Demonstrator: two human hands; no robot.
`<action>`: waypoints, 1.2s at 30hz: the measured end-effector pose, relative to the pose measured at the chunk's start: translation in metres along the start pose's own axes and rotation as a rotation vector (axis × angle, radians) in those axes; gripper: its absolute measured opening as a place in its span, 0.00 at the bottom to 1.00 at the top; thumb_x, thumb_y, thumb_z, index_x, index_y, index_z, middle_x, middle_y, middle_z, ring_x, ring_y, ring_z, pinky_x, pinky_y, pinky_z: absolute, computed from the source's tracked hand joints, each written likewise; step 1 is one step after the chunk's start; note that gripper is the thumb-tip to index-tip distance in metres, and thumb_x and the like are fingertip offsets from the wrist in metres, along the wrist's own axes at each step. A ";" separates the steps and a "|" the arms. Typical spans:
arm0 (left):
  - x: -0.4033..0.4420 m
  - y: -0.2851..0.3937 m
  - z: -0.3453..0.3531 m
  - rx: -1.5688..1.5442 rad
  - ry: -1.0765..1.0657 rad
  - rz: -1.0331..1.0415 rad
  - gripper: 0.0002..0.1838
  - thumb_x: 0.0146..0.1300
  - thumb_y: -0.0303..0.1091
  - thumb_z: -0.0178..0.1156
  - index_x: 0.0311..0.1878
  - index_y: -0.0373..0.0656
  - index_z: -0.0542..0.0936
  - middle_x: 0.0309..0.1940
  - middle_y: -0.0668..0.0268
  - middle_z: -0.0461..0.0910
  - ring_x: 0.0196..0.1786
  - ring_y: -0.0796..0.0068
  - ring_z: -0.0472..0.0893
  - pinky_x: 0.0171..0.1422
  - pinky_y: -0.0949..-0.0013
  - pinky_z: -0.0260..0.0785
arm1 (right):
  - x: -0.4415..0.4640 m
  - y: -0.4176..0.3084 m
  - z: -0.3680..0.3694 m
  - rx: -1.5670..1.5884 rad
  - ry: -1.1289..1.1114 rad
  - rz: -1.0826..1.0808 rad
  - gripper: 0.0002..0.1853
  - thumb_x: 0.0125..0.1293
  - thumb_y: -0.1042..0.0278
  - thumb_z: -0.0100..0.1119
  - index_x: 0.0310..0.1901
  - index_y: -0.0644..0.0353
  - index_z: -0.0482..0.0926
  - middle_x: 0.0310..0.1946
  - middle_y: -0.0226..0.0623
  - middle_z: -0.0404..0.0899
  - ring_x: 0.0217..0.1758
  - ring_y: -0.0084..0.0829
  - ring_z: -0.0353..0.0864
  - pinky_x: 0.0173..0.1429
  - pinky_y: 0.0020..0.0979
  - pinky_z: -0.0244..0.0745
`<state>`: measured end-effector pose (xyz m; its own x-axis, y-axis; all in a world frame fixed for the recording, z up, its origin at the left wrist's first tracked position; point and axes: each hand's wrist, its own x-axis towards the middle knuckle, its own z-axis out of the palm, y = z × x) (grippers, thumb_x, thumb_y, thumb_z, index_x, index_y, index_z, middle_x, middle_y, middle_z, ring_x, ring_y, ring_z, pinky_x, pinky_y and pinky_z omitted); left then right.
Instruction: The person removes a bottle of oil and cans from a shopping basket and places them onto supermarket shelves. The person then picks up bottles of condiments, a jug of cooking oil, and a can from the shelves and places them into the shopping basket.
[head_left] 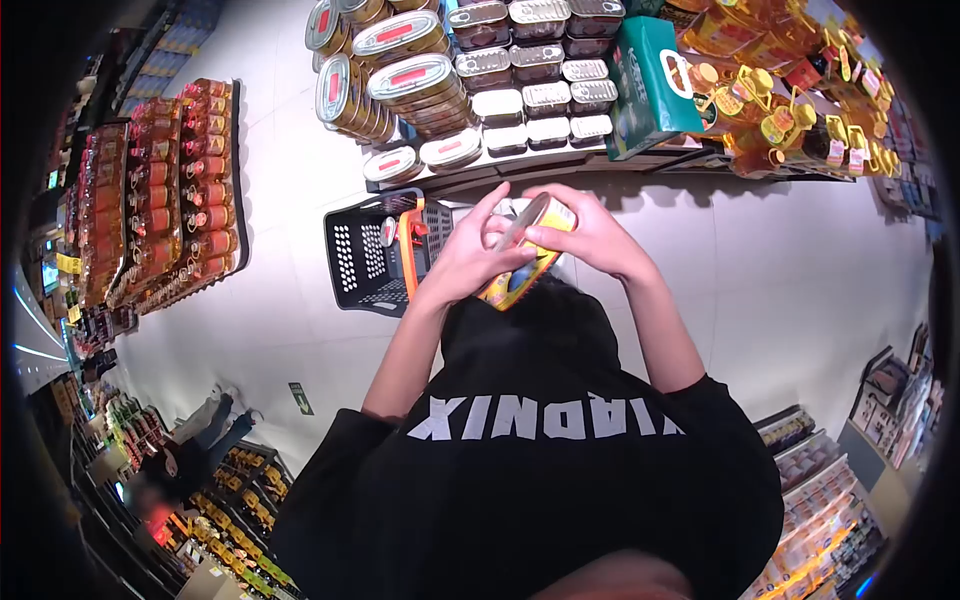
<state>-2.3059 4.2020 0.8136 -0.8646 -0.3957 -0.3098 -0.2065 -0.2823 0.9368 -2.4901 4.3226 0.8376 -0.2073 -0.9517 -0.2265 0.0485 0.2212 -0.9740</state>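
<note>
Both my hands are closed round a yellow oval food tin (521, 277) in front of my chest. The tin is tilted, with its silvery lid facing up and to the left. My left hand (468, 250) grips it on the left side, fingers curled at the lid. On the right side, my right hand (586, 236) holds it with the thumb across the label. To the left of my left hand stands a black shopping basket (345, 270) with an orange handle (407, 250). Inside the basket lies a tin with a red mark (389, 232).
Ahead is a display of stacked oval tins (410, 80) and rectangular tins (515, 60). Beside them are a green box (645, 85) and oil bottles (780, 110). Bottle racks (170, 190) stand at left. A person (195, 440) is at lower left.
</note>
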 end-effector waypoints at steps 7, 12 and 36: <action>0.044 0.020 -0.053 -0.570 -0.042 0.145 0.40 0.64 0.42 0.68 0.75 0.37 0.62 0.56 0.53 0.80 0.58 0.70 0.81 0.65 0.70 0.71 | 0.060 -0.001 -0.013 0.411 0.241 0.020 0.17 0.72 0.61 0.63 0.53 0.66 0.79 0.44 0.34 0.84 0.47 0.20 0.82 0.57 0.28 0.76; 0.086 0.014 -0.104 -0.523 0.278 0.034 0.26 0.67 0.35 0.67 0.65 0.35 0.73 0.48 0.59 0.84 0.49 0.77 0.84 0.55 0.73 0.77 | 0.127 0.002 0.014 0.417 0.329 0.028 0.18 0.71 0.61 0.65 0.52 0.67 0.78 0.45 0.37 0.84 0.49 0.21 0.82 0.58 0.27 0.76; 0.117 0.087 -0.230 0.684 0.316 0.162 0.43 0.43 0.31 0.81 0.67 0.44 0.76 0.59 0.59 0.82 0.60 0.69 0.81 0.67 0.64 0.72 | 0.250 -0.014 -0.011 -0.253 -0.009 -0.171 0.43 0.50 0.64 0.81 0.67 0.63 0.70 0.63 0.43 0.75 0.70 0.37 0.72 0.75 0.40 0.65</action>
<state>-2.3199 3.9304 0.8219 -0.7578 -0.6455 -0.0952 -0.4143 0.3634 0.8344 -2.5537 4.0838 0.7949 -0.1827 -0.9813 -0.0598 -0.2311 0.1020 -0.9676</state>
